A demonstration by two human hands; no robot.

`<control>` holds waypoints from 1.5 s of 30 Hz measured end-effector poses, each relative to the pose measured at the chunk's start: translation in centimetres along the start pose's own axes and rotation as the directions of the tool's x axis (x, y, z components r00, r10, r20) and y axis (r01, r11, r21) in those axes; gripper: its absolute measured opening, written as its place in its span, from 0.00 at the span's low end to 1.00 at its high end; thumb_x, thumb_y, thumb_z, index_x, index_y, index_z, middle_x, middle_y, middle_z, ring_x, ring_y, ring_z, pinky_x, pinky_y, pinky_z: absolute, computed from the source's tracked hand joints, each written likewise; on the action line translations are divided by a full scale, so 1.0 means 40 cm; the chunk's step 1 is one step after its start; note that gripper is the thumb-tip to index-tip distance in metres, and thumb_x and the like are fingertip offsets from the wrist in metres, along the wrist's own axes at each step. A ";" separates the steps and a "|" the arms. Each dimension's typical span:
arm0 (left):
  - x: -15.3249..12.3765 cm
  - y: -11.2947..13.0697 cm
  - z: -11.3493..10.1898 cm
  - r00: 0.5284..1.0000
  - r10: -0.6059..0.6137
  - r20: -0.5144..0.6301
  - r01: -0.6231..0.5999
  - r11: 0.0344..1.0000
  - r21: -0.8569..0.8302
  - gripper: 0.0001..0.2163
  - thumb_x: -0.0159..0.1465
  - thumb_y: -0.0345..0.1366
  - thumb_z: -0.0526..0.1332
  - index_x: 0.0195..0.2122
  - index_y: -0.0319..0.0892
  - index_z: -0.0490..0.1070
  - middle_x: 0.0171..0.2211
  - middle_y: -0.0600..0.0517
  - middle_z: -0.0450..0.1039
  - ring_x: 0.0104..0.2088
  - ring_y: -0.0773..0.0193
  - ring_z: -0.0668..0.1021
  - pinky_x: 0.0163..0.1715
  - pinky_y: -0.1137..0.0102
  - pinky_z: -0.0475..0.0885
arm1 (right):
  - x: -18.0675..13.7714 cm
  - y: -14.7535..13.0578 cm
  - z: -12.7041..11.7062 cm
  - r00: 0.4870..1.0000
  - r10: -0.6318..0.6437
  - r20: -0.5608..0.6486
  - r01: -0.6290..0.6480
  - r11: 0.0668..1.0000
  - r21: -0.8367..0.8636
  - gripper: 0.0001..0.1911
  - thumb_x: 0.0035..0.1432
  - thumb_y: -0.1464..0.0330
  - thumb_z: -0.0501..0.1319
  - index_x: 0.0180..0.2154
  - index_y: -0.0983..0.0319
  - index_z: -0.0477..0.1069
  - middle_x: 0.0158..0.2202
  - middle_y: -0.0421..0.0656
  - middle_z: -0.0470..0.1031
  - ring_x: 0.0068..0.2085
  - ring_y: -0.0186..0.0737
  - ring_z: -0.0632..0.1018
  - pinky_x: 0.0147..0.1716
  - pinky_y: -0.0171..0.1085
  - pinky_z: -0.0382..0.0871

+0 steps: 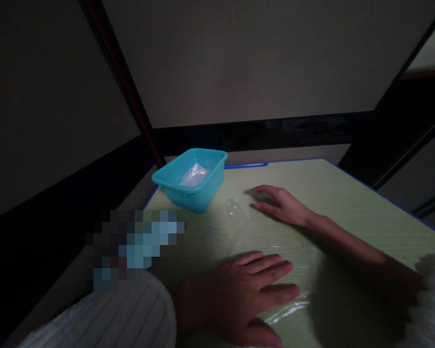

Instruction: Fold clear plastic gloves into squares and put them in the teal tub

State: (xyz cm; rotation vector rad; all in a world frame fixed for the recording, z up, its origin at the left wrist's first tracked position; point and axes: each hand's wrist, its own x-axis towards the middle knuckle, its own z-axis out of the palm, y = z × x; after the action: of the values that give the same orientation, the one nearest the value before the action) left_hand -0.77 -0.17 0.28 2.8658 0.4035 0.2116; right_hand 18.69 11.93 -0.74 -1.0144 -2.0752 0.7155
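Observation:
My left hand [235,297] lies palm down near the front of the table, its fingers spread and holding nothing. Beneath and around it is a thin clear plastic sheet or bag [288,311], whose outline is hard to follow on the pale top. My right hand [284,207] is farther forward, thumb and fingers apart, with nothing in it. Close to its fingertips, a crinkled clear piece [235,208] of plastic shows; I cannot tell whether it belongs to the same sheet.
A turquoise plastic basin [203,192] stands at the table's far left, with clear or whitish plastic [195,175] inside. The light green table [348,203] has a blue edge. A pixelated bluish object [145,246] is at the left edge. Panels rise behind the table.

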 end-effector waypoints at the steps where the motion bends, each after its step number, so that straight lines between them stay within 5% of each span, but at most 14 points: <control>1: 0.000 0.000 0.000 1.000 -0.001 0.009 0.001 1.000 0.003 0.27 0.65 0.48 0.49 0.60 0.37 0.53 0.64 0.41 0.46 0.64 0.54 0.51 0.61 0.61 0.47 | -0.009 -0.019 0.007 0.987 -0.089 0.134 0.102 0.990 -0.093 0.20 0.52 0.63 0.60 0.47 0.64 0.67 0.50 0.53 0.71 0.51 0.50 0.71 0.52 0.51 0.61; 4: 0.001 0.001 0.001 1.000 -0.004 0.027 0.003 1.000 0.004 0.27 0.65 0.48 0.49 0.60 0.36 0.53 0.64 0.41 0.45 0.64 0.54 0.50 0.62 0.61 0.45 | -0.033 -0.054 0.035 0.871 -0.185 0.455 0.318 0.918 -0.236 0.30 0.61 0.58 0.52 0.60 0.68 0.53 0.62 0.55 0.53 0.62 0.47 0.55 0.59 0.52 0.50; 7: 0.001 0.000 0.005 1.000 0.001 0.008 -0.001 1.000 -0.006 0.27 0.65 0.48 0.50 0.60 0.36 0.54 0.64 0.41 0.45 0.64 0.53 0.50 0.61 0.61 0.47 | -0.039 -0.044 0.057 0.812 -0.158 0.562 0.382 0.872 -0.307 0.33 0.63 0.55 0.46 0.62 0.68 0.47 0.64 0.53 0.46 0.64 0.45 0.48 0.61 0.51 0.44; 10: 0.000 0.000 0.006 1.000 -0.002 0.009 0.002 1.000 -0.007 0.28 0.65 0.48 0.51 0.61 0.36 0.53 0.64 0.40 0.45 0.64 0.53 0.51 0.61 0.61 0.46 | -0.027 -0.012 0.057 0.843 -0.106 0.527 0.356 0.845 -0.400 0.32 0.63 0.54 0.43 0.63 0.63 0.45 0.64 0.50 0.47 0.64 0.45 0.49 0.60 0.53 0.44; 14: 0.000 0.002 0.001 1.000 -0.011 0.027 0.011 1.000 -0.002 0.28 0.65 0.48 0.50 0.61 0.37 0.52 0.64 0.41 0.45 0.64 0.53 0.50 0.62 0.61 0.45 | -0.015 -0.012 0.046 0.903 -0.073 0.424 0.292 0.827 -0.481 0.33 0.63 0.53 0.42 0.61 0.69 0.50 0.63 0.56 0.50 0.63 0.49 0.52 0.59 0.55 0.47; 20: 0.003 -0.001 0.000 1.000 0.006 0.022 -0.005 1.000 -0.007 0.27 0.65 0.48 0.49 0.60 0.35 0.54 0.64 0.39 0.46 0.63 0.52 0.51 0.62 0.61 0.45 | -0.023 -0.070 0.072 0.847 -0.227 0.480 0.426 0.830 -0.360 0.28 0.65 0.58 0.42 0.57 0.70 0.59 0.59 0.54 0.60 0.61 0.44 0.59 0.60 0.50 0.49; 38: 0.001 0.000 0.006 1.000 -0.002 -0.004 0.002 1.000 -0.018 0.27 0.65 0.49 0.50 0.60 0.36 0.54 0.64 0.40 0.47 0.63 0.52 0.52 0.61 0.60 0.47 | 0.012 -0.039 0.107 0.912 -0.032 0.408 0.258 0.818 -0.513 0.36 0.61 0.49 0.40 0.62 0.65 0.49 0.63 0.52 0.50 0.63 0.49 0.54 0.59 0.56 0.45; 45: 0.001 0.003 0.003 1.000 -0.008 0.029 0.007 1.000 0.011 0.27 0.65 0.49 0.49 0.61 0.36 0.53 0.64 0.39 0.46 0.64 0.52 0.50 0.61 0.60 0.45 | 0.021 -0.025 0.097 0.910 0.017 0.415 0.235 0.802 -0.549 0.31 0.64 0.54 0.37 0.62 0.64 0.48 0.64 0.48 0.48 0.64 0.47 0.51 0.60 0.54 0.45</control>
State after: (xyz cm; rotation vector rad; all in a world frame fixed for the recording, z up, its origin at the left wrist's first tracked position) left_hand -0.69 -0.31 0.18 2.8740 0.4109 0.1667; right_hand 14.85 11.45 -2.03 -1.1182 -2.8005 0.2054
